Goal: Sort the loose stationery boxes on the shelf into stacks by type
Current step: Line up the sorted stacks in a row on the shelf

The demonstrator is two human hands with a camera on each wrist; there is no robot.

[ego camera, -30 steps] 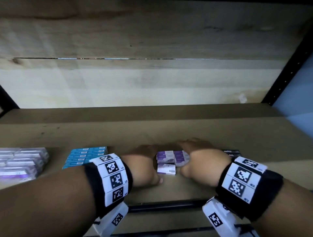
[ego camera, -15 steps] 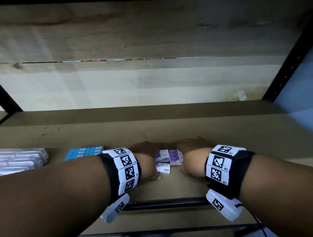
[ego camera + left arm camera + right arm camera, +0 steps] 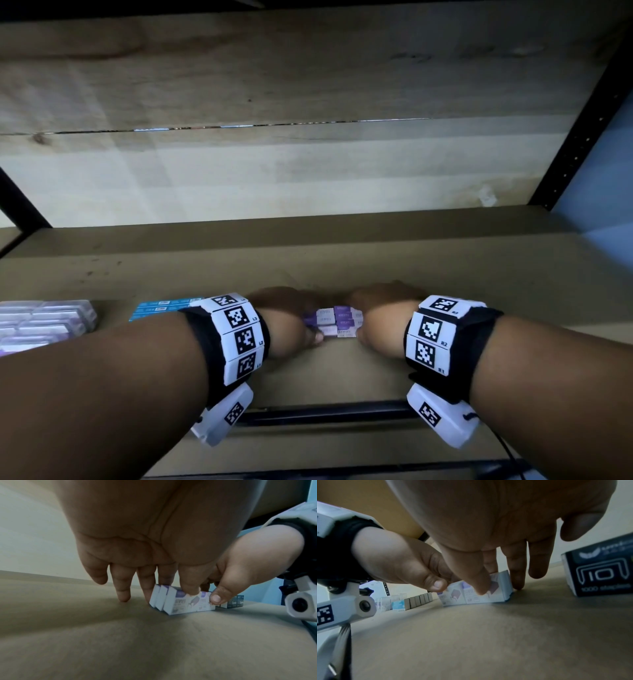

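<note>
Both hands squeeze a little bunch of purple boxes [image 3: 337, 322] near the shelf [image 3: 342, 267] front edge. The left hand [image 3: 287, 318] and right hand [image 3: 383, 318] pinch it from each side. Bare shelf lies behind; blue boxes [image 3: 157, 306] sit left, a dark box [image 3: 599, 566] right.

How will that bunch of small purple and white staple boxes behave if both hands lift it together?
The purple and white boxes are separate cartons pressed side by side between the left hand and right hand, so the middle ones may well drop without steady squeeze. They look stiff-sided, unlikely to crush. Printed staples suggest weight.
</note>
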